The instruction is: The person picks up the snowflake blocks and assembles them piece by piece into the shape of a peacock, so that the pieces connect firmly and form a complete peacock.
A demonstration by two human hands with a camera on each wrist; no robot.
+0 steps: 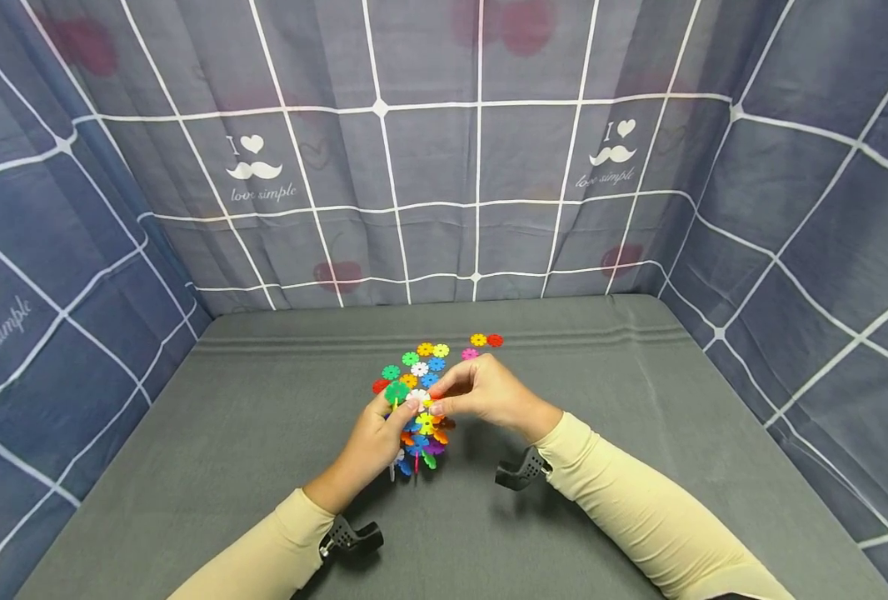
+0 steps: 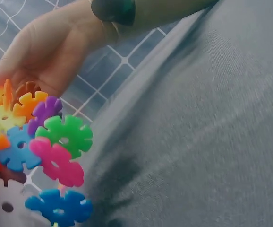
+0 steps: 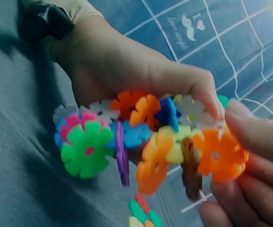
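A bunch of interlocked flower-shaped plastic discs in many colours is held up over the grey table. My left hand grips it from the left, with the thumb across a white disc near its top. On the right side my right hand has its thumb and fingers at the bunch's upper edge. The right wrist view shows these fingers around an orange disc, beside a brown disc. Green, pink and blue discs stick out of the bunch in the left wrist view.
Loose discs lie on the table just behind the hands. A yellow disc, a red disc and a pink disc lie farther right. Checked curtains enclose the table's back and sides.
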